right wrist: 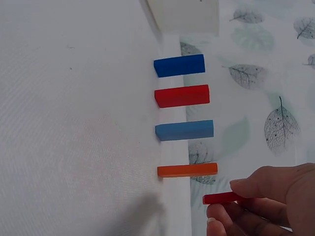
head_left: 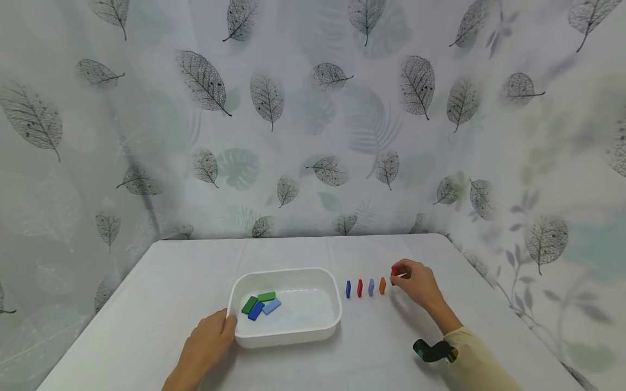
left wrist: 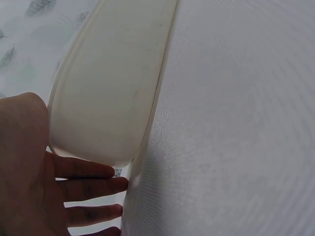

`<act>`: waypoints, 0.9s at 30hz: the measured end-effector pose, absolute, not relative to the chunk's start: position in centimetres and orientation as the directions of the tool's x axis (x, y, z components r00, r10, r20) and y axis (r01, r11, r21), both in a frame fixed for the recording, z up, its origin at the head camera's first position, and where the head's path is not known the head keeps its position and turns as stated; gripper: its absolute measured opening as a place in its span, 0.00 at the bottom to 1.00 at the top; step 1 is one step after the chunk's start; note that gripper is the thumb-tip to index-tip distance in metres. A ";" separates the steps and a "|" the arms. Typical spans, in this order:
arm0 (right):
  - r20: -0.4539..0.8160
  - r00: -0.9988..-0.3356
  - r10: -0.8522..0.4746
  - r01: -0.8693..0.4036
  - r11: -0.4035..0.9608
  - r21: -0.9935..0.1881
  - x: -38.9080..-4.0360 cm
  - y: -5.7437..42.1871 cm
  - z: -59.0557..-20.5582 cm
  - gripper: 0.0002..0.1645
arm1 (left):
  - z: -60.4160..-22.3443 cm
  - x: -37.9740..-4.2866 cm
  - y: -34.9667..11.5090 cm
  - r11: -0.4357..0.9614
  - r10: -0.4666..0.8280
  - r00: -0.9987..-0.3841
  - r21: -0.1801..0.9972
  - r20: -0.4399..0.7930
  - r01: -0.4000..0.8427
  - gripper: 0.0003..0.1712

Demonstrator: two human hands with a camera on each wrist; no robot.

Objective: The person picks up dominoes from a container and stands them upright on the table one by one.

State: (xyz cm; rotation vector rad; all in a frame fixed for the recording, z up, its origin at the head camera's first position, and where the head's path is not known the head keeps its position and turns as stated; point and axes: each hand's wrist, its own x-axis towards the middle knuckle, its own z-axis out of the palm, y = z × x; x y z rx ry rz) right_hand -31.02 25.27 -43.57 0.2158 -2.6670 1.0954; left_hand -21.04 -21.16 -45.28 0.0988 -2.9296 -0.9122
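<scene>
My right hand (head_left: 415,283) pinches a small red block (right wrist: 220,197) between thumb and fingertips, at the right end of a row of standing blocks. An orange block (head_left: 382,285) is the nearest one to it. Farther left in the row stand a light blue block (head_left: 371,287), a red block (head_left: 360,288) and a dark blue block (head_left: 348,289). My left hand (head_left: 207,342) rests against the left end of a white tray (head_left: 288,338), thumb at the rim. Its fingers (left wrist: 93,189) lie straight and spread along the tray's end in the left wrist view.
Inside the tray's left part lie two green blocks (head_left: 266,296), a dark blue block (head_left: 256,310) and a light blue block (head_left: 271,306). A white cloth covers the table (head_left: 195,271). Behind it hangs a leaf-patterned curtain (head_left: 303,130). A dark device (head_left: 432,351) sits at the right wrist.
</scene>
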 end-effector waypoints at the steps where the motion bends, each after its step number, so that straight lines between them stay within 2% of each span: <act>1: 0.274 -0.961 -0.042 -0.222 0.706 -0.672 -31.0 25.3 -43.7 0.12 | -45.3 -21.0 -21.2 0.822 -0.082 -0.995 0.568 0.051 -0.039 0.26; 27: 0.172 -0.984 -0.055 -0.156 0.740 -0.654 -32.2 25.5 -45.9 0.12 | -45.3 -21.1 -21.3 0.821 -0.077 -0.996 0.570 0.042 -0.040 0.27</act>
